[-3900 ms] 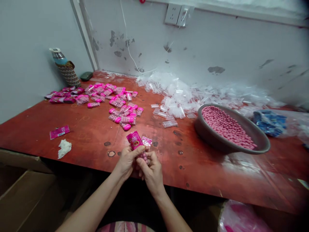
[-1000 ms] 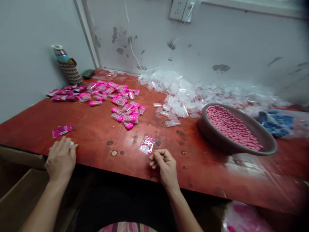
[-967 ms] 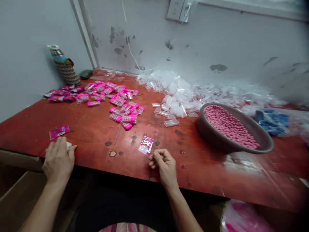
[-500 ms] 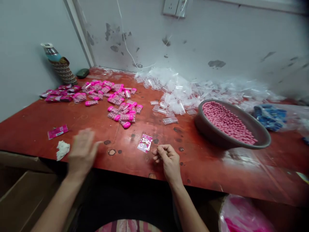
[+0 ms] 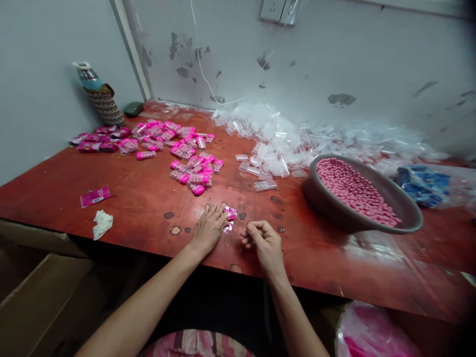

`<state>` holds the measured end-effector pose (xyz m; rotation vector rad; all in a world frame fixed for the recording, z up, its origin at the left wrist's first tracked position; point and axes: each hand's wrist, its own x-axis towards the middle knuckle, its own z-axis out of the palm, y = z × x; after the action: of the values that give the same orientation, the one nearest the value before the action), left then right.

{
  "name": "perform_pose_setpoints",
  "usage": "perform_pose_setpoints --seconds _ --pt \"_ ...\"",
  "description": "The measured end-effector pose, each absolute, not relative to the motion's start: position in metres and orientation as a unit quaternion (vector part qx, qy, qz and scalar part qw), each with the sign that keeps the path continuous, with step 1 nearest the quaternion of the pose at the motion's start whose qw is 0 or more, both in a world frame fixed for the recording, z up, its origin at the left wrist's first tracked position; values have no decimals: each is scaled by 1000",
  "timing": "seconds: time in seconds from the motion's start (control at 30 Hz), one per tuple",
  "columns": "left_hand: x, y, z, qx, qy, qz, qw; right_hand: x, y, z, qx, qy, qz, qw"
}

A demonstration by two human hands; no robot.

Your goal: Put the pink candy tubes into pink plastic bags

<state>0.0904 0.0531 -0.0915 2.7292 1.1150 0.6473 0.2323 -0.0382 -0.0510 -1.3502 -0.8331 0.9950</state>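
Two hands: both mine, near the table's (image 5: 148, 198) front edge.
Left hand (image 5: 208, 229): open flat, fingertips on small pink sachet (image 5: 230, 216).
Right hand (image 5: 265, 243): loosely curled, contents unclear.

2 hands are in view, the left hand (image 5: 208, 229) and the right hand (image 5: 265, 243). On the bench (image 5: 148, 198) lies 1 small printed sachet (image 5: 229, 216) under the left fingers (image 5: 219, 212). There is 1 grey bowl (image 5: 327, 203) heaped with pink candies (image 5: 353, 188), too many to count. 1 loose pink label (image 5: 95, 196) and 1 crumpled white tissue (image 5: 101, 223) lie near the front edge. 1 bottle in a woven sleeve (image 5: 100, 96) stands in the corner. Filled pink boxes (image 5: 178, 148) and empty clear boxes (image 5: 282, 148) each form 1 pile, uncountable. 1 blue bundle (image 5: 422, 181) sits behind the bowl.
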Motion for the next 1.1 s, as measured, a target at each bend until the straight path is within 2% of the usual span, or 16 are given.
perform_pose_setpoints --seconds 0.17,0.27,0.33,0.4,0.5,0.57,0.67,0.83,0.9,0.97,1.03,1.1 --pt "93 44 -83 880 348 302 114 227 -16 -56 -584 -349 423 598" --pt "93 34 -69 844 345 359 199 224 -3 -55 -552 -332 459 612" --pt "90 30 -60 783 378 392 302 223 3 -51 -542 -327 467 617" --pt "85 30 -52 696 400 391 450 224 8 -46 -539 -340 488 597" --pt "76 35 -50 552 385 333 661 223 15 -39 -538 -396 522 530" --pt "70 37 -52 472 385 304 732 221 19 -36 -544 -447 518 485" --pt "61 36 -56 409 403 313 757 214 25 -35 -555 -508 498 431" --pt "42 32 -56 355 430 389 733 200 47 -28 -543 -597 456 374" --pt "34 30 -55 334 449 409 720 194 67 -22 -565 -654 354 357" --pt "29 29 -54 318 462 419 714 185 94 -17 -613 -702 186 311" --pt "25 28 -52 305 469 426 711 172 120 -14 -642 -736 43 209" --pt "23 28 -51 291 477 433 707 160 139 -16 -624 -770 -21 135"
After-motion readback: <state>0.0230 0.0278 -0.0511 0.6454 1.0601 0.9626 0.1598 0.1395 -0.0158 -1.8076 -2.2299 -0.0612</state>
